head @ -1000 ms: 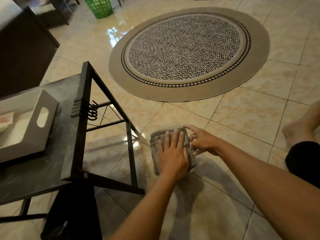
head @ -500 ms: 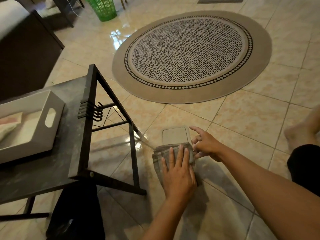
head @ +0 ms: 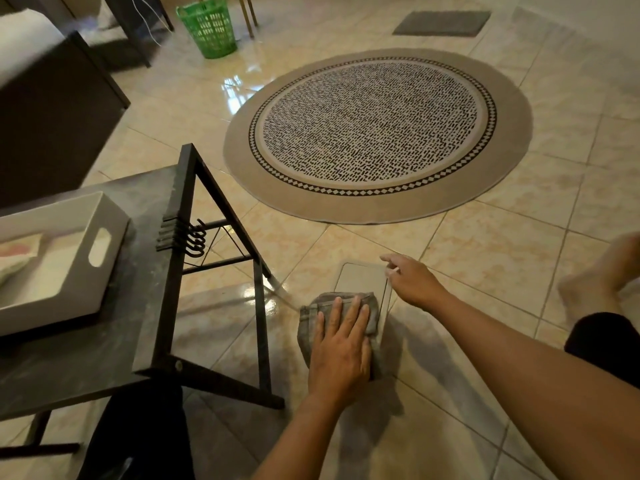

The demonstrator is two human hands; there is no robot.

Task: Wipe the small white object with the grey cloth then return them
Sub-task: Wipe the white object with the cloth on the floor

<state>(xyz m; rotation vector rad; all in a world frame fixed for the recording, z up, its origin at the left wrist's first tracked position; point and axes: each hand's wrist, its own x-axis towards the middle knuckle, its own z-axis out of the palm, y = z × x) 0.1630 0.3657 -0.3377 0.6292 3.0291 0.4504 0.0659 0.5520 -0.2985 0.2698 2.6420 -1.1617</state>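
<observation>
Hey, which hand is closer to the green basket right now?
The right hand, though both are far from it. The green basket stands at the far left of the floor; the right hand reaches beside the white object, while the left hand presses the grey cloth, nearer the person.

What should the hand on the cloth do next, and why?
Probably push the grey cloth forward. The left hand presses it flat on the near end of the white object, whose far end lies bare on the floor, while the right hand steadies its edge.
</observation>
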